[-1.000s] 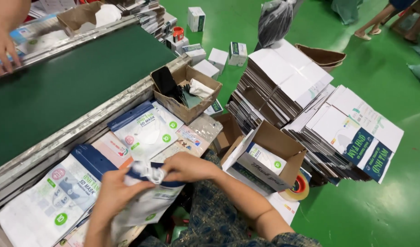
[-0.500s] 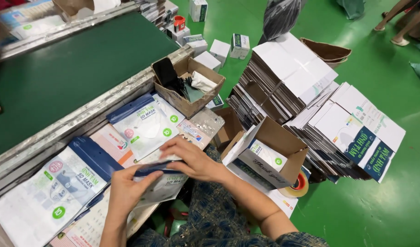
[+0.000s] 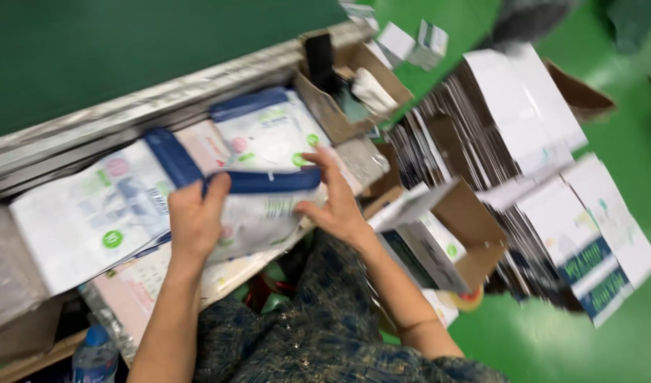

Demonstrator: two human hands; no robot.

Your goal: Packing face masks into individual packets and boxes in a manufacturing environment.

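Bright, even indoor light fills the scene, seemingly from overhead, and colours read strongly, above all the green floor (image 3: 623,113). Shadows are soft and short, gathering only under the edge of the work surface and around the person's lap. The whole picture is smeared by motion blur (the camera appears to be swinging), so printing on the white pouches (image 3: 91,213) cannot be made out. The stacks of flat cartons (image 3: 524,142) at right are streaked worst, and the top right corner dissolves into vague shapes. The left hand (image 3: 194,220) and right hand (image 3: 336,202) are somewhat sharper, with soft outlines. A dull sheen lies along the silvery rail (image 3: 162,106).
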